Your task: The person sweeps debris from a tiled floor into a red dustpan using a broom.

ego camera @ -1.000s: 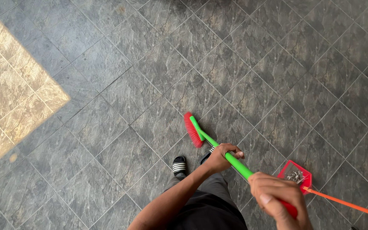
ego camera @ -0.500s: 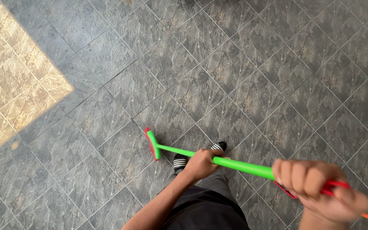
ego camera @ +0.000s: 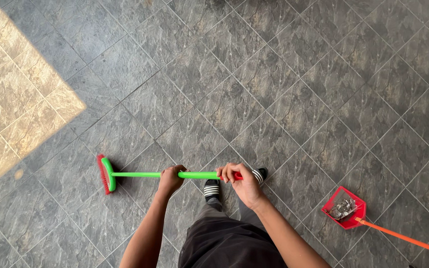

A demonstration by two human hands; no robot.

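I hold a broom with a green handle (ego camera: pixel 140 174) and a red-bristled head (ego camera: pixel 105 173) that rests on the grey tiled floor at the left. My left hand (ego camera: pixel 171 178) grips the middle of the handle. My right hand (ego camera: pixel 242 182) is closed around the red upper end of the handle. The handle lies almost level across the view. My feet in black sandals with white stripes (ego camera: pixel 211 189) stand just below the handle.
A red dustpan (ego camera: pixel 344 207) holding grey debris sits on the floor at the lower right, its orange handle (ego camera: pixel 408 240) running off to the right. A sunlit patch of floor (ego camera: pixel 11 109) lies at the left.
The broom head has swept leftward across the floor. Both hands moved left and down the view, and the dustpan is in sight again.
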